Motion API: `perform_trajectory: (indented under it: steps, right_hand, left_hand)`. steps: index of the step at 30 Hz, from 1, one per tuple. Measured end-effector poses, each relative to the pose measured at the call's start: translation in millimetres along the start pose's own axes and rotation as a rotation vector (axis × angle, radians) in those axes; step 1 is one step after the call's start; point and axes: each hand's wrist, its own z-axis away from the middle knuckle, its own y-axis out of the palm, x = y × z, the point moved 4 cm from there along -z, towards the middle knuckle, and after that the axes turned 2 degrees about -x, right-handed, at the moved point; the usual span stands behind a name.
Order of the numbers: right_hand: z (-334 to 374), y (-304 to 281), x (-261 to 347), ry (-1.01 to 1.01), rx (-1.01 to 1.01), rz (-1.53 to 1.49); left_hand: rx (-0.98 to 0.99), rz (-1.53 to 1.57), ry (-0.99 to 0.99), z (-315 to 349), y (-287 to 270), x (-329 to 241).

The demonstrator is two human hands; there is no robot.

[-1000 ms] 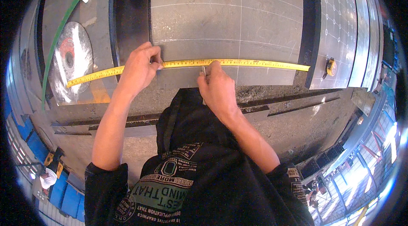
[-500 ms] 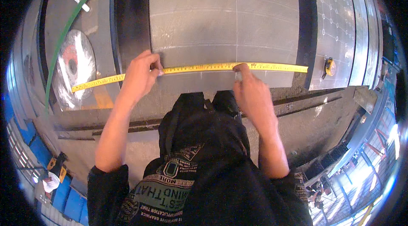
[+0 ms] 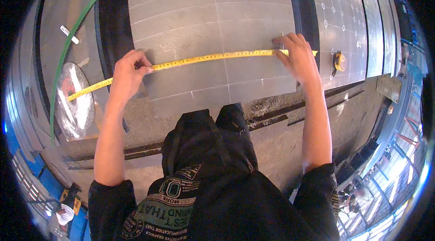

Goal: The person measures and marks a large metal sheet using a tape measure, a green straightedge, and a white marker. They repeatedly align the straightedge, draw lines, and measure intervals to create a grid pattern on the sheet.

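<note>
Across the middle of the work area lies a large grey metal plate [image 3: 253, 19], marked with fine white lines. To its right, beyond a dark gap, is a second plate [image 3: 333, 37] bearing rows of white circles. A yellow measuring tape [image 3: 199, 59] crosses the near part of the middle plate from left to right, its right end over the dark gap. A curved green strip [image 3: 63, 60] lies at far left; a worn round disc [image 3: 79, 116] sits near left, under the tape's left end. The left hand [image 3: 128, 75] pinches the tape between thumb and fingertips near the plate's left edge. The right hand [image 3: 299, 57] is at the tape's right portion, thumb and forefinger parted; whether they press it cannot be told. A yellow tape measure case [image 3: 340, 61] rests on the second plate. A small white stick [image 3: 69, 35] lies at far left, beneath the green strip.
</note>
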Motion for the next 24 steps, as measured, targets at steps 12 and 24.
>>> perform_trajectory:
  steps: [12, 24]
  right_hand:
    - [-12.0, 12.7, -7.8, -0.115, -0.038, -0.121]
    - [-12.7, 12.8, -10.5, -0.118, -0.05, -0.16]
  left_hand:
    - [0.009, -0.105, -0.022, -0.6, -7.3, 7.3]
    - [0.065, -0.155, -0.042, -6.0, -9.2, 7.9]
